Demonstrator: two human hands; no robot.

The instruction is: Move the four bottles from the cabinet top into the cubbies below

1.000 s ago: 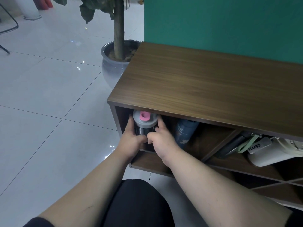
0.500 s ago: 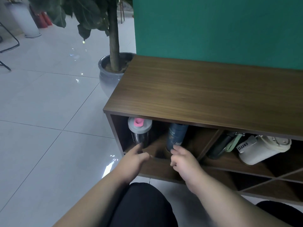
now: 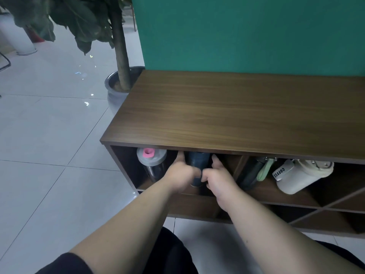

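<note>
The wooden cabinet top [image 3: 237,113] carries no bottles. In the left cubby stands a steel bottle with a grey lid and pink spout [image 3: 152,161]. Beside it is a dark blue bottle [image 3: 197,163], gripped from both sides by my left hand [image 3: 181,173] and my right hand [image 3: 219,178]. Its upper end is hidden under the cabinet top. The cubby to the right holds a black bottle with a green strap [image 3: 250,173] and a white bottle marked COFFEE [image 3: 296,178], which leans on its side.
A potted tree in a grey pot [image 3: 116,86] stands on the tiled floor just left of the cabinet. A green wall [image 3: 246,32] rises behind it. Lower cubbies with diagonal dividers [image 3: 325,210] sit below at the right.
Both hands let go of the pink-spouted bottle, drew back out of the cubby, then reached in again and closed around the dark blue bottle.
</note>
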